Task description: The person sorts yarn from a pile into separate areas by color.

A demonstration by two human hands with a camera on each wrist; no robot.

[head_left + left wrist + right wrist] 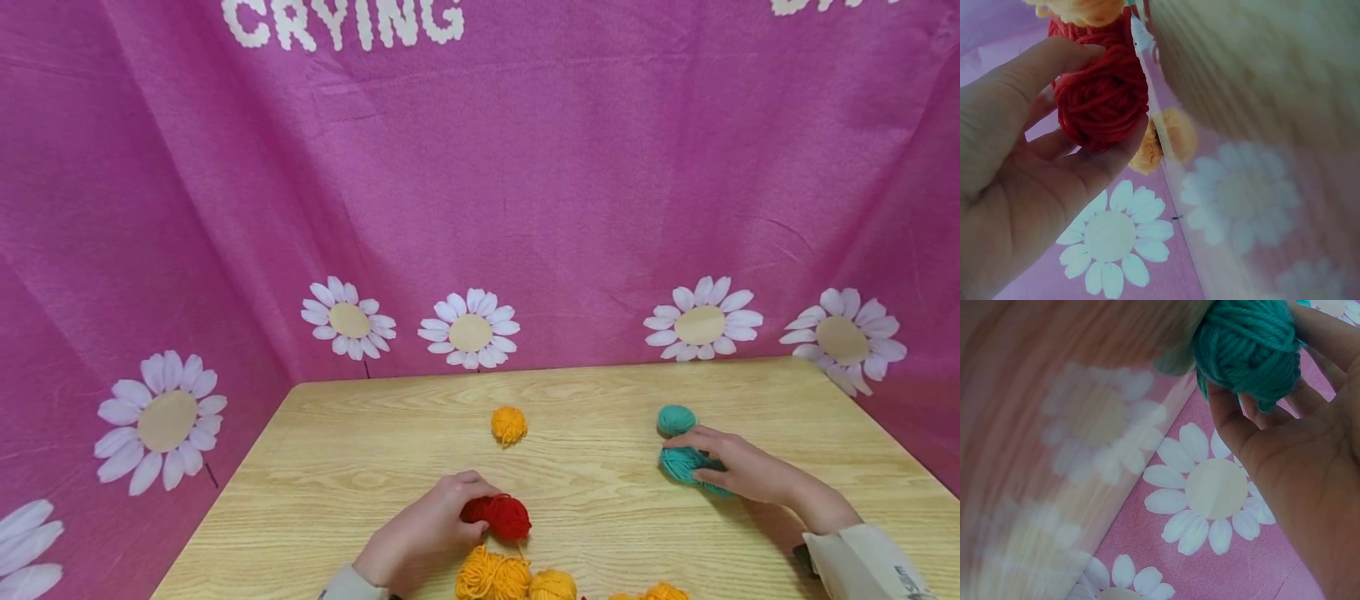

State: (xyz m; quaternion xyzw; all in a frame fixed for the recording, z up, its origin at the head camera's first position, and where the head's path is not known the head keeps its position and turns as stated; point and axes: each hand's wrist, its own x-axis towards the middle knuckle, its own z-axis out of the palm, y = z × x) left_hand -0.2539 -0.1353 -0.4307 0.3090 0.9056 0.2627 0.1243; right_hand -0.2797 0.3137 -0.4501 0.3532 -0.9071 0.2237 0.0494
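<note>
My left hand (442, 515) grips a red ball of yarn (508, 517) low over the near middle of the table. In the left wrist view, thumb and fingers curl round the red strands, with more red yarn behind. Over on the right, my right hand (750, 468) holds a teal ball of yarn (681, 464) between thumb and fingers, and the hand covers part of it. The right wrist view shows its teal windings (1247, 353) close up. Just beyond these fingers lies another teal ball (677, 419).
A small orange yarn ball (509, 426) sits farther back on the wooden table (360, 442). Orange yarn (491, 575), a yellow-orange ball (553, 585) and more orange yarn (664, 592) lie along the near edge of view. A pink flowered cloth (525, 183) hangs behind the table.
</note>
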